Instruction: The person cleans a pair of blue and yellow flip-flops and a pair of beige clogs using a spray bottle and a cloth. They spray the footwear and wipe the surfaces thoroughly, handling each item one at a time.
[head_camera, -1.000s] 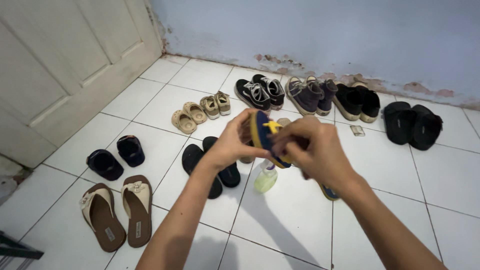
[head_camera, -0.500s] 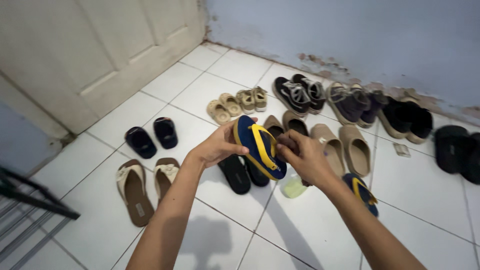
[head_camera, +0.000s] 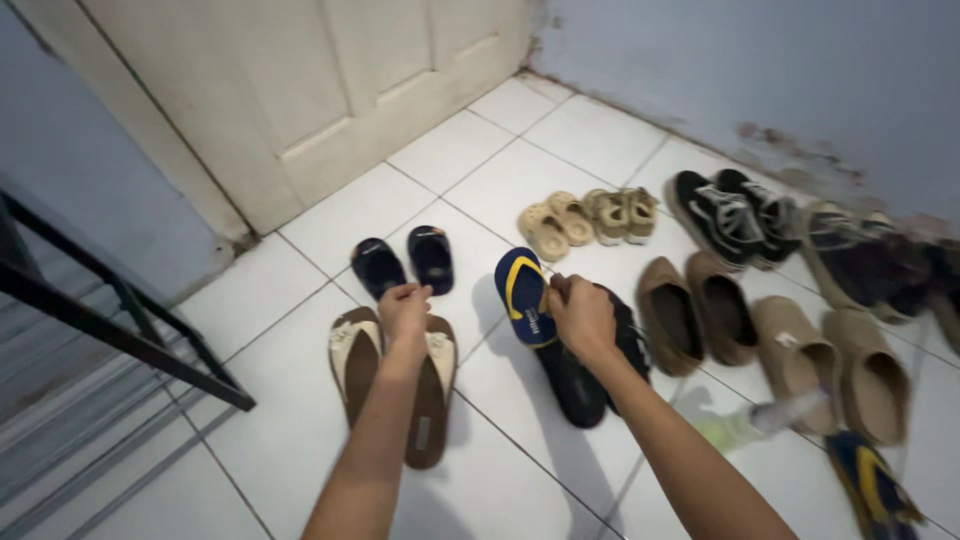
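Observation:
My right hand grips a small blue flip-flop with yellow straps by its heel end, holding it low over the white tile floor, sole side down. My left hand holds nothing, its fingers loosely bent, and hovers over a pair of brown sandals with cream straps. A pair of black slippers lies partly hidden under my right wrist. The matching blue and yellow flip-flop lies blurred at the lower right.
A pair of small navy slippers sits beyond my left hand. Brown clogs, beige clogs, tan children's sandals and black sneakers line the floor towards the wall. A green-tinted spray bottle lies on the tiles. A black metal rack stands left, a white door behind.
My view swung left and down. My left hand let go of the flip-flop and moved left over the brown sandals; my right hand lowered the flip-flop towards the floor.

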